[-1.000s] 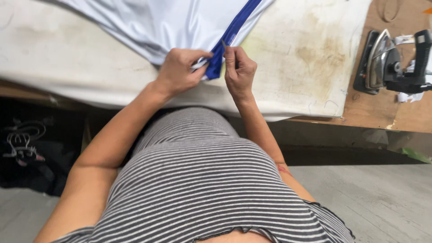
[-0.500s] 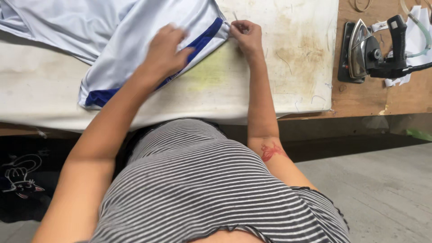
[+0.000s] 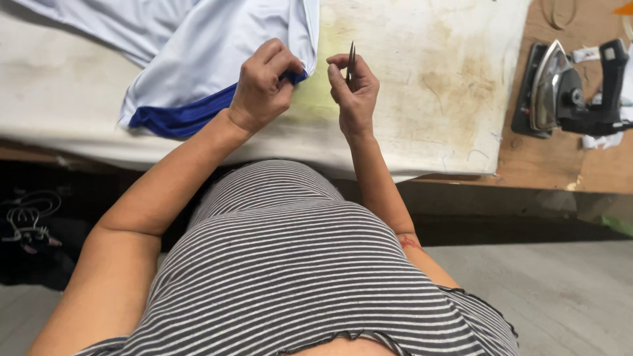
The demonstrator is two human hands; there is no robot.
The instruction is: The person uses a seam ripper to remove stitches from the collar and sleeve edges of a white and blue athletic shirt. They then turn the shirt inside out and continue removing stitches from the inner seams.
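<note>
While the left hand (image 3: pixel 264 86) pinches the blue hem of the white garment (image 3: pixel 198 59) with closed fingers, I see the right hand (image 3: pixel 355 89) at its 3 o'clock, fingers closed on small metal tweezers (image 3: pixel 351 60), just beside the cloth, above the stained padded table (image 3: pixel 422 86); an iron (image 3: pixel 560 92) rests at far 3 o'clock

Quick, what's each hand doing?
Left hand: closed, pinching the blue hem of the white garment.
Right hand: closed, holding small metal tweezers.
</note>
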